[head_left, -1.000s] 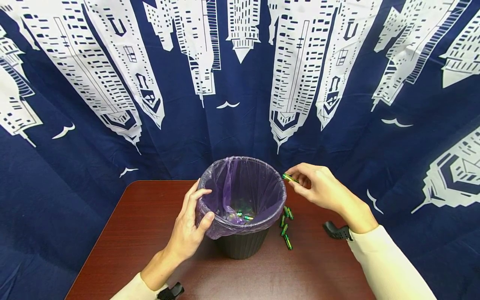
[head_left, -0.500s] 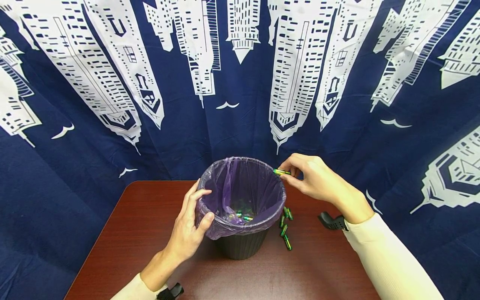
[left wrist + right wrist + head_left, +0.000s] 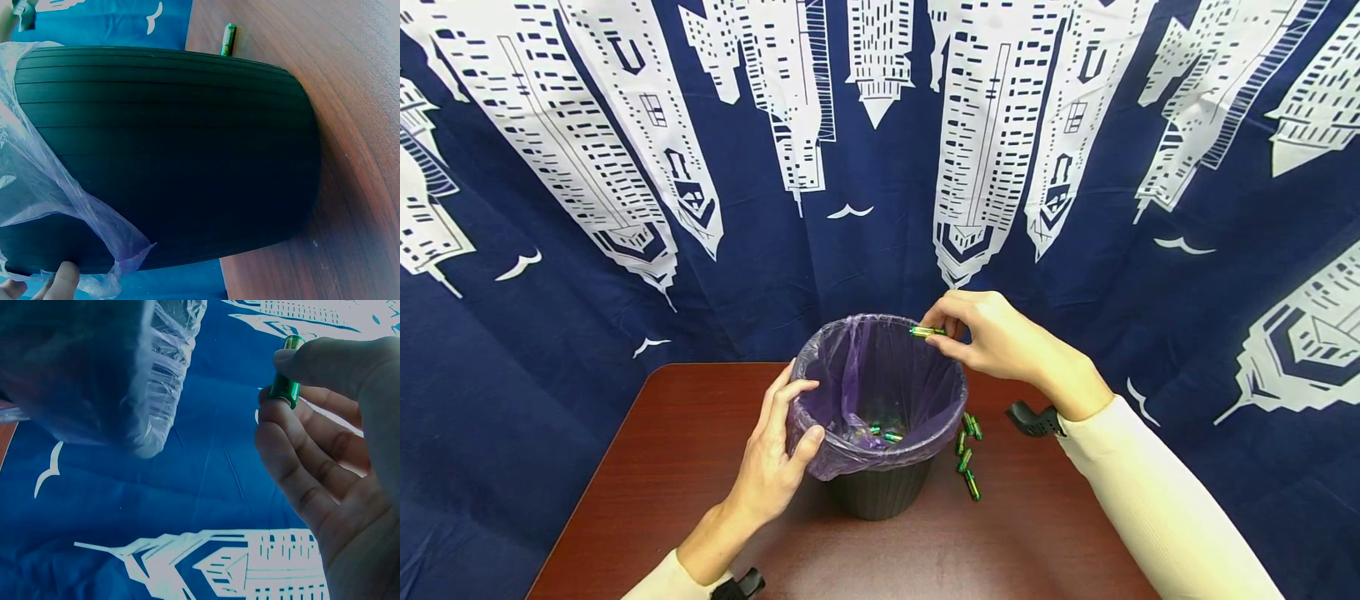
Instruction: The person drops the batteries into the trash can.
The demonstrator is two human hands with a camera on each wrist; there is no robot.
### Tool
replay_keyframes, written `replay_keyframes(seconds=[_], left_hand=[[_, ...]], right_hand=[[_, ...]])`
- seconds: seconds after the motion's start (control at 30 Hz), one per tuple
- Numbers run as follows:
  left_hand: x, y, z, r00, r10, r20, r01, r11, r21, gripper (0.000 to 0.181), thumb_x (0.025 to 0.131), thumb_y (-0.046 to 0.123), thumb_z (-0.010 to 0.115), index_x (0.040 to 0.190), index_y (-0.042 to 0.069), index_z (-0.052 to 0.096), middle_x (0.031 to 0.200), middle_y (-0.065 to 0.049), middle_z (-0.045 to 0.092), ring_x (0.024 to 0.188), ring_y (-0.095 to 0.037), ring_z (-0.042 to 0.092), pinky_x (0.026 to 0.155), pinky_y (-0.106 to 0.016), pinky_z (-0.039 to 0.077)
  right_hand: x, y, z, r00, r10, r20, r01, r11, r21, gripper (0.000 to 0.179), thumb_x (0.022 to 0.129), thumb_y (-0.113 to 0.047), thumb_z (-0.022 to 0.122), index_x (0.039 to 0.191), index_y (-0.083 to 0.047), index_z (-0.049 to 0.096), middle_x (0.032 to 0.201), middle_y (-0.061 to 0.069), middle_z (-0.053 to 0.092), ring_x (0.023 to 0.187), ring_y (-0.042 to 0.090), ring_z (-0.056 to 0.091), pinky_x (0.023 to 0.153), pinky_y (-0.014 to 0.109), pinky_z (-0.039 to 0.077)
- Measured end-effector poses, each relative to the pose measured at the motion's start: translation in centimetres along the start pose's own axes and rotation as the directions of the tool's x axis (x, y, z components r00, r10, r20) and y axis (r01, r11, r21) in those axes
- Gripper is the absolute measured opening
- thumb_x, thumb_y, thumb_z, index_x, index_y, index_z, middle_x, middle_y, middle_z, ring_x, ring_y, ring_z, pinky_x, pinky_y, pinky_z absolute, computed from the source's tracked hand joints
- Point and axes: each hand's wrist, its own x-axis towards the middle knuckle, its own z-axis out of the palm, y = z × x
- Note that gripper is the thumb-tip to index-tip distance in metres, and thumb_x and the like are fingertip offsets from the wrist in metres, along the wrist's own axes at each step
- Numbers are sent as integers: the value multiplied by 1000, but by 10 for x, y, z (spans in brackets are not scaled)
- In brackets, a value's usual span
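Observation:
A black ribbed trash can point(image 3: 880, 493) stands on the table, lined with a translucent purple bag point(image 3: 917, 383) folded over its rim. My left hand point(image 3: 772, 454) holds the can's left side, index finger over the rim and thumb at the front; in the left wrist view its thumb point(image 3: 64, 280) shows beside the liner. Thumb and fingertips of my right hand point(image 3: 992, 333) pinch a green and gold battery point(image 3: 925, 332) above the rear right rim. In the right wrist view that battery point(image 3: 287, 387) sits between thumb and fingers. A few batteries point(image 3: 892, 437) lie inside the can.
Several more green batteries point(image 3: 972, 485) lie on the brown table point(image 3: 685, 458) just right of the can. Behind the table hangs a navy curtain point(image 3: 865, 258) with white buildings printed upside down.
My right hand has moved left and a little up with the battery, from beside the can to over its rear rim. The left hand keeps its place on the can.

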Motion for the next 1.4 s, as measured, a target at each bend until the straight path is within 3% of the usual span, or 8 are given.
replay_keyframes(seconds=[0.27,0.43,0.63,0.73,0.93,1.03,1.27,1.4], left_hand=[[0,1,-1,1000,-18,6,18,1000,7,64,105,21,73,167,26,55,191,-5,36,172,-40,46,134,-19,33],[-1,1,0,1000,-27,11,27,1000,13,65,105,22,73,167,25,55,191,-5,36,173,-39,45,135,-23,33],[-1,-1,0,999,-34,8,34,999,32,64,106,23,73,167,27,55,191,-5,35,173,-40,45,136,-38,38],[-1,-1,1,1000,-30,7,30,999,33,64,106,23,73,167,26,55,191,-5,36,173,-40,46,137,-35,37],[-1,0,0,1000,-25,6,25,999,23,64,105,22,73,167,26,55,191,-5,35,173,-40,45,135,-24,34],[-1,0,0,1000,-29,10,29,999,30,64,106,22,73,167,26,55,191,-5,35,173,-40,45,137,-33,37],[0,3,-1,999,-40,17,39,999,32,64,106,22,73,167,25,54,191,-4,34,173,-39,46,134,-66,46],[0,4,-2,999,-43,21,42,999,30,64,106,23,73,167,24,54,192,-4,34,173,-38,45,136,-58,45]], right_hand=[[27,1,7,980,57,191,-73,994,80,10,102,-6,86,112,-10,84,102,-1,83,82,9,72,78,33,64],[41,0,13,958,52,284,-92,988,127,6,102,-7,84,107,-11,85,98,-2,81,82,8,70,79,32,64],[55,0,20,926,66,371,-123,984,131,7,103,-8,84,108,-12,85,95,-3,81,82,7,70,81,30,63],[59,-2,24,909,68,411,-133,982,132,7,103,-8,84,109,-12,84,93,-2,81,82,8,69,81,30,62],[63,-3,31,893,56,447,-131,981,140,8,102,-7,84,109,-12,84,92,-1,82,81,7,70,82,30,63],[63,-3,33,890,57,453,-136,980,143,8,102,-7,84,109,-12,83,93,-1,82,81,7,70,82,31,64],[63,-3,35,886,61,459,-141,980,142,7,104,-8,83,109,-12,83,93,-1,82,82,7,71,83,31,65],[63,-2,38,888,63,456,-134,983,126,6,105,-10,82,111,-10,84,94,-1,83,83,7,72,85,32,65]])
